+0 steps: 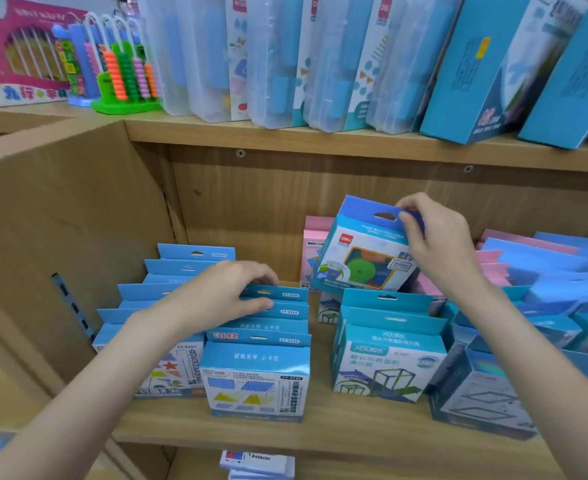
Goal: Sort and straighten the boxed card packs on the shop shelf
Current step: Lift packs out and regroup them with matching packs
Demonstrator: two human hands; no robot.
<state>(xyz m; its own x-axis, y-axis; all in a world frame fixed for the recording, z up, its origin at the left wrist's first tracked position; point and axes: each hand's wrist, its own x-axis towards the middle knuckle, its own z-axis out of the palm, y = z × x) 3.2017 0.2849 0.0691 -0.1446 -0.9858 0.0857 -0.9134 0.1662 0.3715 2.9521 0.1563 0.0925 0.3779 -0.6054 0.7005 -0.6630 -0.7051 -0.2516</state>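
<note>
Your right hand (434, 244) pinches the top flap of a blue card box (361, 251) and holds it tilted in the air, above the packs near the back of the wooden shelf (320, 431). Your left hand (230, 292) rests on a row of blue boxes (264, 341), fingers curled over the top flaps. Just beside it stand a second blue row (167, 306) and three teal boxes (386, 344). Pink packs (315, 251) stand behind. Up on the top shelf (354, 143) stand two bead counters (119, 71) and tall blue cases (476, 71).
</note>
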